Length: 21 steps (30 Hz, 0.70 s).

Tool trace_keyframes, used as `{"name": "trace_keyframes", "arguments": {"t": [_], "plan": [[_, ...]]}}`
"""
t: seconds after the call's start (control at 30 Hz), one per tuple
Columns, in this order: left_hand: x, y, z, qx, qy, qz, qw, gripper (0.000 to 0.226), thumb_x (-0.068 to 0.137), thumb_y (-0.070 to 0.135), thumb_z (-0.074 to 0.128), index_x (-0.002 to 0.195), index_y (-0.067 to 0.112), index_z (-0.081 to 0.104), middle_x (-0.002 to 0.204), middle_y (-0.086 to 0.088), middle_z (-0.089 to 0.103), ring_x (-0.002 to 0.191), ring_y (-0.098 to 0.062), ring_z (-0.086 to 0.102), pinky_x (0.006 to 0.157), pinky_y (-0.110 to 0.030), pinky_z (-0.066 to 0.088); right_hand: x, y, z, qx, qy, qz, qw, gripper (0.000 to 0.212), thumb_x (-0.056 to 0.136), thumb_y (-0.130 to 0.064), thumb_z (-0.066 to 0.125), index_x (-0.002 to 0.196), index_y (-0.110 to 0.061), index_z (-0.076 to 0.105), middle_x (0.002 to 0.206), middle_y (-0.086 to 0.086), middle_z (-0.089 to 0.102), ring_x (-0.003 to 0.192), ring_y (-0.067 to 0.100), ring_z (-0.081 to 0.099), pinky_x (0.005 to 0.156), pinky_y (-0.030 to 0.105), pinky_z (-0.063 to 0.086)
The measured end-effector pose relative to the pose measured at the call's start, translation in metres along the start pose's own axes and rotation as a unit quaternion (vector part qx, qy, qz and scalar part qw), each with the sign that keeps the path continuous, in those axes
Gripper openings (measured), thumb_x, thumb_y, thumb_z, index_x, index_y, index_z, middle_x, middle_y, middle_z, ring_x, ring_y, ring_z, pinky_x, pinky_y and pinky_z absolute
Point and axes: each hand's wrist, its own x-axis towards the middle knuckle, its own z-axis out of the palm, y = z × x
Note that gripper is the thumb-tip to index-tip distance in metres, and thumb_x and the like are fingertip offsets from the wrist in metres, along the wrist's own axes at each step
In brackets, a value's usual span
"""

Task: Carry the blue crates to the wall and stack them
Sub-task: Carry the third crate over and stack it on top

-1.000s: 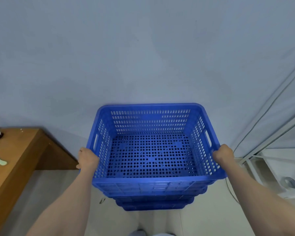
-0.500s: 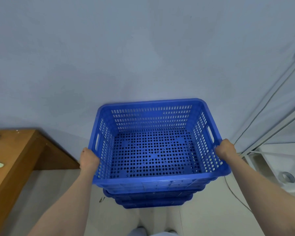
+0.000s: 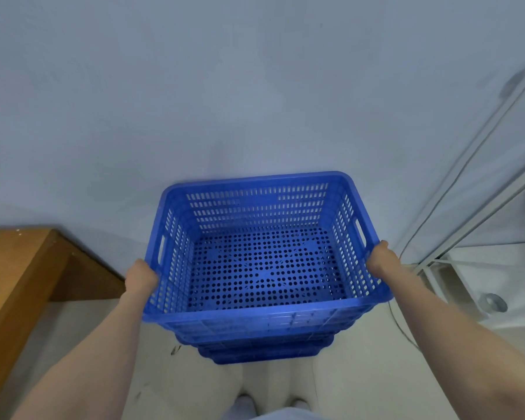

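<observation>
Against the wall (image 3: pixel 255 86), blue crate (image 3: pixel 264 262) sits atop stack (image 3: pixel 264 350) on floor; left hand (image 3: pixel 140 278), right hand (image 3: pixel 382 258), fingers clamped on its side rims.

Compared with the earlier views, the top crate (image 3: pixel 264 256) sits higher in the frame, and its far rim now reaches further up the wall (image 3: pixel 225 101). The left hand (image 3: pixel 140 278) and right hand (image 3: pixel 381 259), gripping the side rims, have risen with it. The stack (image 3: pixel 264 350) beneath shows less of its lower crates. The table (image 3: pixel 19 268) has slid toward the left edge, and shoes (image 3: pixel 246 403) have come into view at the bottom.
</observation>
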Motion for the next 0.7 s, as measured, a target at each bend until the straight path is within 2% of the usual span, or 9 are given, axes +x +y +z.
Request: {"name": "trace_keyframes", "arguments": {"t": [0.17, 0.23, 0.3, 0.37, 0.47, 0.57, 0.7], "plan": [[0.007, -0.006, 0.006, -0.024, 0.027, -0.008, 0.999, 0.029, 0.091, 0.010, 0.056, 0.109, -0.012, 0.055, 0.113, -0.036, 0.060, 0.108, -0.051, 0.057, 0.088, -0.049, 0.048, 0.004, 0.007, 0.007, -0.024, 0.014, -0.025, 0.999, 0.042, 0.094, -0.006, 0.050, 0.130, 0.002, 0.031, 0.115, 0.022, 0.060, 0.097, 0.037, 0.061, 0.070, 0.038, 0.041], [0.007, -0.007, 0.009, -0.026, 0.032, -0.016, 0.999, 0.028, 0.092, 0.010, 0.056, 0.110, -0.011, 0.055, 0.112, -0.037, 0.060, 0.109, -0.051, 0.057, 0.090, -0.050, 0.049, 0.009, 0.006, 0.008, -0.013, 0.011, -0.020, 1.000, 0.045, 0.094, -0.008, 0.052, 0.132, 0.001, 0.029, 0.118, 0.021, 0.060, 0.100, 0.037, 0.062, 0.072, 0.037, 0.042], [0.003, -0.008, 0.011, -0.021, 0.017, -0.023, 0.999, 0.029, 0.093, 0.010, 0.053, 0.115, -0.007, 0.051, 0.116, -0.036, 0.060, 0.109, -0.051, 0.057, 0.091, -0.050, 0.050, 0.007, 0.006, 0.011, -0.012, 0.017, -0.022, 1.000, 0.046, 0.093, -0.006, 0.054, 0.132, 0.003, 0.031, 0.122, 0.023, 0.057, 0.108, 0.039, 0.061, 0.077, 0.039, 0.044], [-0.003, -0.010, 0.013, -0.003, -0.016, -0.022, 1.000, 0.039, 0.092, 0.010, 0.050, 0.128, -0.002, 0.044, 0.125, -0.033, 0.057, 0.115, -0.050, 0.056, 0.095, -0.051, 0.048, 0.002, 0.009, 0.017, -0.033, 0.047, -0.036, 0.998, 0.050, 0.090, -0.003, 0.057, 0.133, 0.006, 0.033, 0.127, 0.025, 0.053, 0.112, 0.042, 0.058, 0.087, 0.043, 0.045], [-0.024, -0.013, 0.023, 0.043, -0.006, -0.028, 0.999, 0.059, 0.093, 0.020, 0.046, 0.145, 0.002, 0.027, 0.151, -0.021, 0.037, 0.137, -0.043, 0.037, 0.111, -0.059, 0.030, -0.006, 0.015, 0.024, -0.086, 0.102, -0.089, 0.987, 0.059, 0.088, -0.007, 0.062, 0.137, 0.011, 0.033, 0.129, 0.027, 0.049, 0.113, 0.041, 0.055, 0.097, 0.045, 0.043], [-0.063, -0.008, 0.032, 0.087, 0.027, 0.000, 0.996, 0.063, 0.099, 0.032, 0.036, 0.155, 0.010, 0.019, 0.163, -0.011, 0.018, 0.149, -0.033, 0.016, 0.115, -0.065, 0.010, -0.017, 0.022, 0.021, -0.003, 0.084, -0.106, 0.991, 0.064, 0.088, -0.005, 0.059, 0.143, 0.010, 0.028, 0.136, 0.028, 0.044, 0.118, 0.044, 0.050, 0.101, 0.047, 0.041], [-0.113, 0.003, 0.043, 0.082, 0.021, 0.090, 0.992, 0.060, 0.103, 0.039, 0.025, 0.159, 0.018, 0.016, 0.167, -0.006, 0.007, 0.153, -0.030, 0.006, 0.118, -0.063, 0.004, -0.058, 0.038, 0.027, 0.015, 0.123, -0.131, 0.984, 0.061, 0.091, -0.003, 0.051, 0.145, 0.010, 0.028, 0.146, 0.028, 0.038, 0.129, 0.045, 0.042, 0.110, 0.050, 0.033]]}}
